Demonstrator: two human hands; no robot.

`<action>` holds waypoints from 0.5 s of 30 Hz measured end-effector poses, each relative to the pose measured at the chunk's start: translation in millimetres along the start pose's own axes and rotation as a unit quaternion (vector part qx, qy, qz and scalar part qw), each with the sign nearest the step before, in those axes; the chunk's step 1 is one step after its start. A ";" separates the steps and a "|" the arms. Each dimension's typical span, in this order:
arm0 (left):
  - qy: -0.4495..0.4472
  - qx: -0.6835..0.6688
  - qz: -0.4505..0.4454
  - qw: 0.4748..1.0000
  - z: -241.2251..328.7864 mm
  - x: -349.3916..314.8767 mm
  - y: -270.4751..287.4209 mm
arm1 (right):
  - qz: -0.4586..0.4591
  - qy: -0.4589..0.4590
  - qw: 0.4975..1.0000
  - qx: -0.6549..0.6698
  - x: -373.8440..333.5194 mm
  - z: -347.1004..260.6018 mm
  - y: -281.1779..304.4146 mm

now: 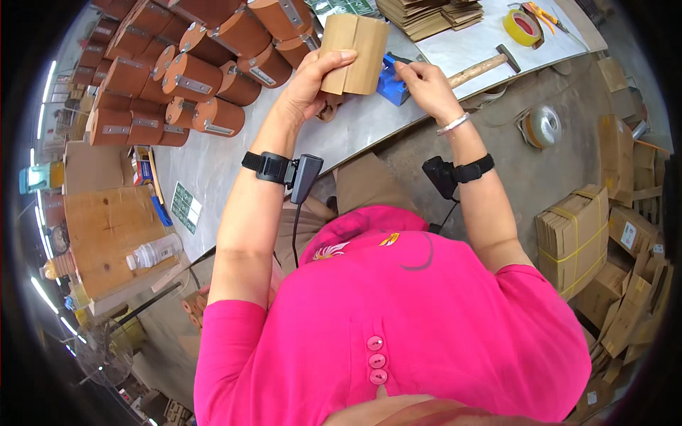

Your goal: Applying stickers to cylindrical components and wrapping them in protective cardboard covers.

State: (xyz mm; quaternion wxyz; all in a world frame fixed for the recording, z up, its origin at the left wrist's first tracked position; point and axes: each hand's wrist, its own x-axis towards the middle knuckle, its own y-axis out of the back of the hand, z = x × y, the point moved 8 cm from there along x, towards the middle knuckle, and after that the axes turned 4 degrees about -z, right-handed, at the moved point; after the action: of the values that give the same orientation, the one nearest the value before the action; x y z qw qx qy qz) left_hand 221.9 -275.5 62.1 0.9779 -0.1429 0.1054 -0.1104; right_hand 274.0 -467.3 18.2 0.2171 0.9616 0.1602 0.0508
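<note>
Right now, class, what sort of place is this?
Likely a workshop or packing area: stacked reddish-brown cylinders with metal plates, a wooden-handled hammer and a yellow-strapped bundle of brown cardboard.

Bright, even light falls on the pale grey marbled tabletop. Left of it, long white tube lights glare, blown out. The grey concrete floor below the tabletop is dimmer. Far from it, straight edges bow toward a black rim.
</note>
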 end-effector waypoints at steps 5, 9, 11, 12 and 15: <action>0.026 0.001 0.031 0.999 -6.9 8.7 -6.3 | -0.010 -0.017 1.000 0.020 -0.5 -2.9 -2.2; 0.032 -0.012 0.036 0.999 -11.5 9.3 -0.7 | 0.043 0.035 0.997 0.058 -6.3 -15.6 4.7; 0.033 -0.010 0.041 0.999 -11.3 8.7 -2.8 | 0.070 0.078 0.993 0.061 -15.6 -28.3 13.9; 0.036 -0.012 0.042 0.998 -11.6 8.8 -3.9 | 0.076 0.081 0.989 0.099 -19.7 -33.5 21.0; 0.031 -0.028 0.060 0.997 -12.2 6.8 -0.5 | 0.058 0.047 0.984 0.163 -34.1 -37.9 29.6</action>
State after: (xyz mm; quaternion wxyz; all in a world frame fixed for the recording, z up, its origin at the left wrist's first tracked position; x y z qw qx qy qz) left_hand 225.4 -280.9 49.7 0.9748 -0.1600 0.1467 -0.0525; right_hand 243.9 -488.7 64.2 0.0460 0.9884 0.1198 0.0815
